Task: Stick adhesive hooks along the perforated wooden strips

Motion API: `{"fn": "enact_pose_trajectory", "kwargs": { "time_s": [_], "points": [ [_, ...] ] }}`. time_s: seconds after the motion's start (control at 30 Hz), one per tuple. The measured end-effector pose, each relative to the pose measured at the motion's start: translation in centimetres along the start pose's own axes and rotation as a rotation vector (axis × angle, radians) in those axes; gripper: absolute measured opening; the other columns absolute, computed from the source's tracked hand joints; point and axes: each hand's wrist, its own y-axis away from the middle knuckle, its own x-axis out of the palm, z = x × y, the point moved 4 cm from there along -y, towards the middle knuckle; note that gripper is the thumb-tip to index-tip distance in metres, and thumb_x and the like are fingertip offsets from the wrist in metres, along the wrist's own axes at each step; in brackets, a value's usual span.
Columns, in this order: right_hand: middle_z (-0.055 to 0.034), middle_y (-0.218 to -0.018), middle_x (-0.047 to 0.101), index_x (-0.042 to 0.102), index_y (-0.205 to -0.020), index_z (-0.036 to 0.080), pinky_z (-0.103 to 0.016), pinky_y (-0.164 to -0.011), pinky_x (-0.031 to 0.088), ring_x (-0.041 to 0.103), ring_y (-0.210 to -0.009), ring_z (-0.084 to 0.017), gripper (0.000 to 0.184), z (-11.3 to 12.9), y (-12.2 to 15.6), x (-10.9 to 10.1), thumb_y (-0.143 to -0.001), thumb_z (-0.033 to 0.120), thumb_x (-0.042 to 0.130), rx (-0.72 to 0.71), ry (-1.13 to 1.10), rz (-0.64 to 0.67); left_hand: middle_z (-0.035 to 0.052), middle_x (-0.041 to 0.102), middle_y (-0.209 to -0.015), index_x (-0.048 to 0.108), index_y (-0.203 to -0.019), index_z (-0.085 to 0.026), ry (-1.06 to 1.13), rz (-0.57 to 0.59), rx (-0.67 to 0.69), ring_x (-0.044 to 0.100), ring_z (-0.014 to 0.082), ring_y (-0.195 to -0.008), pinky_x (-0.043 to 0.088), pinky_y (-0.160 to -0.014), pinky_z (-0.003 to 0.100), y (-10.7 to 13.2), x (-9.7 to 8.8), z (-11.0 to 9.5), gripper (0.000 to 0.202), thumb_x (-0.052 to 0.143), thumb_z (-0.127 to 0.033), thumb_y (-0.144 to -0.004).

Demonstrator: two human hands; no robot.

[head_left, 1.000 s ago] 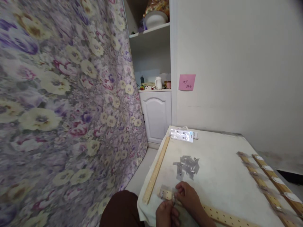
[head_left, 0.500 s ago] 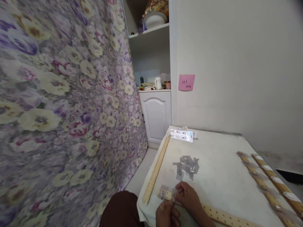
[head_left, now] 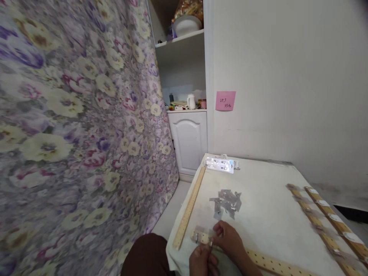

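Observation:
My left hand (head_left: 200, 261) is closed at the near edge of the table, its fingertips pinching a small shiny metal piece (head_left: 211, 243). From the right, my right hand (head_left: 230, 240) reaches in with bent fingers, thumb and fingertip meeting at the same piece. Both hands work over a pale wooden strip with rows of holes (head_left: 270, 262), which runs beneath them to the right. On the strip's left end lies another small metal piece (head_left: 196, 238) with clear plastic around it. My fingers partly hide the held piece, so its exact kind is unclear.
A heap of small clear bags with metal pieces (head_left: 228, 201) lies mid-table. Another holed wooden strip (head_left: 189, 209) runs along the left edge. A clear blister pack (head_left: 220, 165) sits at the back. Brown wooden strips (head_left: 319, 226) with small items lie at right. A floral curtain (head_left: 94, 134) hangs left.
The metal piece between my fingers has tilted slightly and shows more clearly. Both hands stay in nearly the same place; the view has shifted a little.

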Motion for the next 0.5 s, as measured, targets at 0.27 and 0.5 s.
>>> {"fn": "enact_pose_trajectory", "kwargs": {
  "time_s": [0.27, 0.5],
  "points": [
    [0.0022, -0.075, 0.065, 0.062, -0.079, 0.022, -0.023, -0.062, 0.039, 0.059, -0.07, -0.015, 0.028, -0.26, -0.63, 0.02, -0.053, 0.026, 0.069, 0.053, -0.034, 0.07, -0.0059, 0.056, -0.039, 0.047, -0.064, -0.02, -0.005, 0.016, 0.0, 0.043, 0.0081, -0.023, 0.021, -0.027, 0.017, 0.09, -0.16, 0.13, 0.041, 0.061, -0.058, -0.058],
    [0.003, -0.073, 0.065, 0.062, -0.084, 0.02, -0.022, -0.059, 0.039, 0.059, -0.066, -0.014, 0.032, -0.37, -1.01, 0.28, -0.052, 0.022, 0.069, 0.063, -0.065, 0.08, -0.0056, 0.056, -0.038, 0.046, -0.061, -0.02, -0.001, 0.009, -0.033, 0.042, 0.0075, -0.022, 0.021, -0.027, 0.018, 0.19, -0.15, -0.19, 0.043, 0.062, -0.059, -0.057]
  ]
}}
